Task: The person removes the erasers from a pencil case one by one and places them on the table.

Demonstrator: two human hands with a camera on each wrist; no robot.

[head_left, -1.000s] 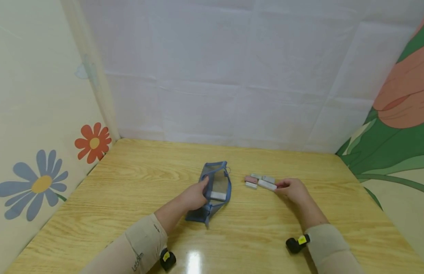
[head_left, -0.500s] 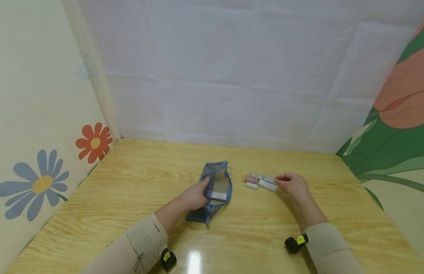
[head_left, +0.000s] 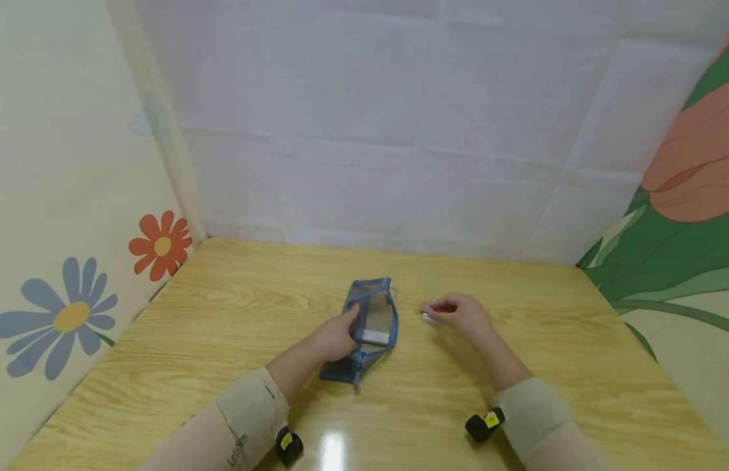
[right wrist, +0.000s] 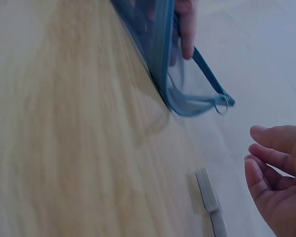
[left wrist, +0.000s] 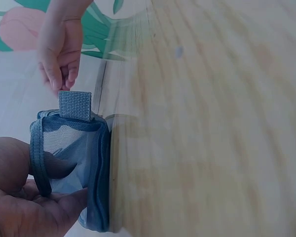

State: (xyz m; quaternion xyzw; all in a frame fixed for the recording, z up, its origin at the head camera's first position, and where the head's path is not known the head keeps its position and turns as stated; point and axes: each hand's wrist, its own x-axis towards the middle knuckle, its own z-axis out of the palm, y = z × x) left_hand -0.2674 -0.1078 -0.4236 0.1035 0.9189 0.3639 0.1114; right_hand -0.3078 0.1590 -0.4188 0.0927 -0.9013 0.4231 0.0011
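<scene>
My left hand (head_left: 336, 337) grips the side of an unzipped blue mesh zip pouch (head_left: 394, 327) with a see-through body. A white bar-shaped piece (head_left: 376, 337) lies inside it. In the left wrist view, the thumb and fingers pinch the wall of the pouch (left wrist: 98, 173). My right hand (head_left: 467, 320) hovers over a group of small flat bars and covers most of them. In the right wrist view, the right hand (right wrist: 281, 173) has bent fingers and a gap beneath the thumb, with nothing held. Beside it on the table lie thin grey bars (right wrist: 208, 192).
The wood-grain table (head_left: 247, 281) meets a white sheet (head_left: 353, 163) at the back. Flower-painted panels rise on the left (head_left: 58, 183) and right (head_left: 688, 229). A small metal ring (right wrist: 222, 105) hangs at the pouch's corner.
My right hand has lifted off the right end of the small bars and moved left over them, hiding most of the group. The left hand and the pouch have stayed put.
</scene>
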